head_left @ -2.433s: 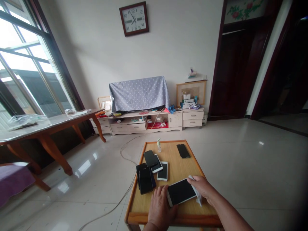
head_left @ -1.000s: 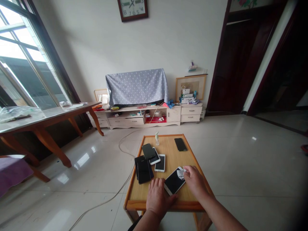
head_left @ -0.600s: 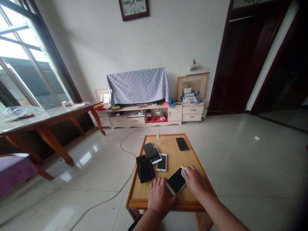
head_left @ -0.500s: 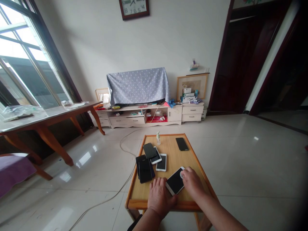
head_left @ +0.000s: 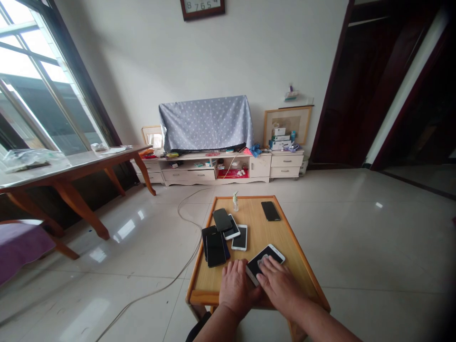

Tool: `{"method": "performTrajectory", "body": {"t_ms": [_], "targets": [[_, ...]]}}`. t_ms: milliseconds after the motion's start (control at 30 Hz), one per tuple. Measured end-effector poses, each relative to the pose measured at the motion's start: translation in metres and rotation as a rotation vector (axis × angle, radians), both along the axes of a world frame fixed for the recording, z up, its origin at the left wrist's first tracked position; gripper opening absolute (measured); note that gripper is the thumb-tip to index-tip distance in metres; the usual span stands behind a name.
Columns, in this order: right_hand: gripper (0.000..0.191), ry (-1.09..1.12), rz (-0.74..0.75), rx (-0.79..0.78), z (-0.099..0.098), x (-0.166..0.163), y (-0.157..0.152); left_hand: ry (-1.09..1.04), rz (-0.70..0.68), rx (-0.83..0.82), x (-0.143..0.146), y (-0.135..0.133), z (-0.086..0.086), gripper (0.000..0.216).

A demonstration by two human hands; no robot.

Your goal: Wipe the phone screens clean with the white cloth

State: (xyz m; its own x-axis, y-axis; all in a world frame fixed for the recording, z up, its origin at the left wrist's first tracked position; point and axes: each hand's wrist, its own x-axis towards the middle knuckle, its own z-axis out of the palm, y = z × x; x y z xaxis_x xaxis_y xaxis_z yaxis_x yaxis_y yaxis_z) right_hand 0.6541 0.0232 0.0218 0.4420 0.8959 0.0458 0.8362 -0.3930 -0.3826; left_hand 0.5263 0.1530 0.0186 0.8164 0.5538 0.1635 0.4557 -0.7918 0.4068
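A white smartphone (head_left: 276, 251) with a dark screen lies on the small wooden table (head_left: 199, 285). My left hand (head_left: 235, 285) is at its lower left end, thumb along the near edge and fingers bent beside it, steadying it. My right hand (head_left: 281, 285) presses a small whitish wipe (head_left: 263, 261) against the screen; the fingers partly hide it. Left of the hands is a group of phones: a black phone (head_left: 215, 249) over another dark one, a dark grey phone (head_left: 222, 219) on a white-framed phone (head_left: 232, 231), and a white phone (head_left: 240, 238) beside them.
A small spray bottle (head_left: 235, 202) stands at the table's far edge. A black phone (head_left: 270, 211) lies at the far right. A cable (head_left: 156, 290) runs over the floor on the left. Beyond are a low cabinet (head_left: 259, 167) and a long table (head_left: 71, 173).
My right hand has slid the wipe left and down from the phone's upper right end to mid-screen, its fingers flatter now. My left hand stays at the phone's lower end.
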Motion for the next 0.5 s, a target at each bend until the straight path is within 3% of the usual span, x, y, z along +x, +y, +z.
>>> {"method": "performTrajectory", "body": {"t_ms": [133, 300, 500], "targets": [[0.056, 0.078, 0.174, -0.02, 0.006, -0.012, -0.001, 0.004, -0.003, 0.005, 0.0, 0.0, -0.003, 0.05], [0.066, 0.025, -0.008, -0.105, 0.016, -0.002, 0.008, -0.062, 0.012, 0.001, 0.002, -0.001, -0.006, 0.06], [0.056, 0.065, 0.233, -0.034, 0.01, -0.014, 0.016, -0.062, -0.01, -0.01, 0.001, 0.002, -0.01, 0.059]]}}
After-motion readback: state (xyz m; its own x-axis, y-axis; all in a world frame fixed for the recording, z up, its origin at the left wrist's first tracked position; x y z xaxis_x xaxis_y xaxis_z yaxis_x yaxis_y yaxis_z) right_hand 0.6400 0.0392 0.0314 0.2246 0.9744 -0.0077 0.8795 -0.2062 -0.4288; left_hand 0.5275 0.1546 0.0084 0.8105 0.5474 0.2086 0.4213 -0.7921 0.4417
